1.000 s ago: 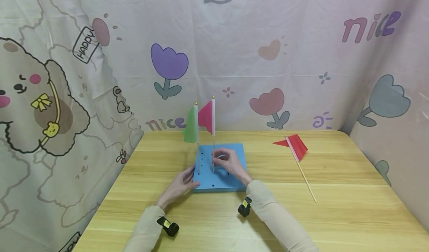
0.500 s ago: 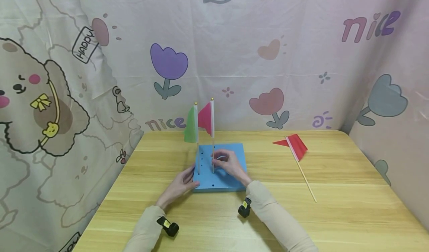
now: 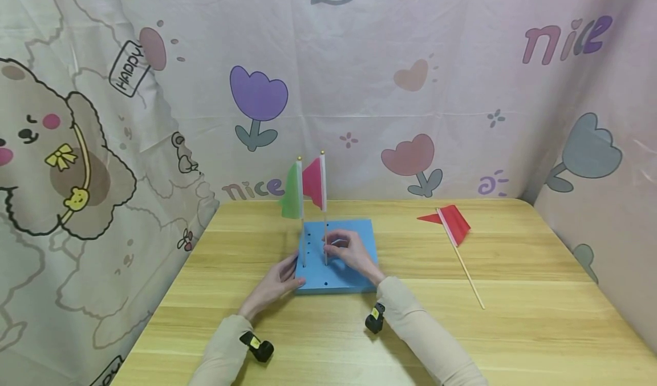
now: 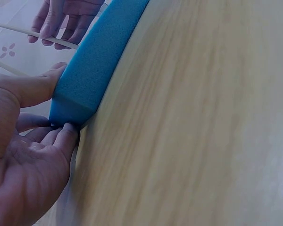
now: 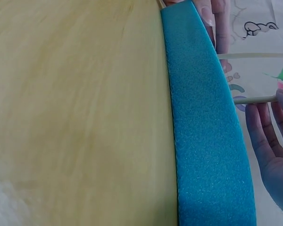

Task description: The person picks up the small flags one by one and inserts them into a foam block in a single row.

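Head view: wood-grain table (image 3: 308,340), printed curtain (image 3: 339,89) behind, one blue block (image 3: 336,286) mid-table.
One green flag (image 3: 293,192) and one pink flag (image 3: 314,184) stand in it; one red flag (image 3: 455,225) lies well apart, to the right. The right hand (image 3: 354,253) pinches the pink flag's stick (image 5: 257,100); the left hand (image 3: 274,280) grips the block's corner between thumb and fingers. The right hand covers part of the block; wrist views crop both standing flags.
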A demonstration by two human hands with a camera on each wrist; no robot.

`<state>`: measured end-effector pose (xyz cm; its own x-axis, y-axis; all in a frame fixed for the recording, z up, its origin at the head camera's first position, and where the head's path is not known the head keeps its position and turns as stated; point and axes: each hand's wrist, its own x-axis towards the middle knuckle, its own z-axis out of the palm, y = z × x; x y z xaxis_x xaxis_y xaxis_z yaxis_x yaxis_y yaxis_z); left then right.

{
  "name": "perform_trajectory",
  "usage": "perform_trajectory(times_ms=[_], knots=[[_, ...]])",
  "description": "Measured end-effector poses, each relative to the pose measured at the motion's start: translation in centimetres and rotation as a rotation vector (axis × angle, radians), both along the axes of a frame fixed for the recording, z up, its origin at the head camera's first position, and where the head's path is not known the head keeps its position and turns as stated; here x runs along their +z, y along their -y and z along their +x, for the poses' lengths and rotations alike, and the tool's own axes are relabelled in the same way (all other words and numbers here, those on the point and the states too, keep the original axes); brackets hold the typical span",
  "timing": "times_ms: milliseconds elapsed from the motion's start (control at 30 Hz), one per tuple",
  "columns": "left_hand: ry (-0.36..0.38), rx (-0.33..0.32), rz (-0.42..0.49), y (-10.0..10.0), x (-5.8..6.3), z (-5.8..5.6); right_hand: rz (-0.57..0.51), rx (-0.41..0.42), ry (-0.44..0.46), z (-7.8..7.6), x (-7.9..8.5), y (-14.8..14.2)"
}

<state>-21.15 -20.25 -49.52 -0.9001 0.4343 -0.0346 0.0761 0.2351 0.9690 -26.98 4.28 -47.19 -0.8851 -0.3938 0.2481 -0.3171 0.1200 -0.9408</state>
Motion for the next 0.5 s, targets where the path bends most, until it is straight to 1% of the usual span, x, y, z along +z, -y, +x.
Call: perform_trajectory(times_ms=[300, 500], knots=[[0.014, 0.009, 0.001, 0.02, -0.18, -0.12, -0.001, 0.001, -0.011, -0.19, -0.12, -0.14], [0.005, 0.005, -0.006, 0.01, -0.14, -0.04, 0.007, 0.008, -0.025, -0.25, -0.07, -0.13]])
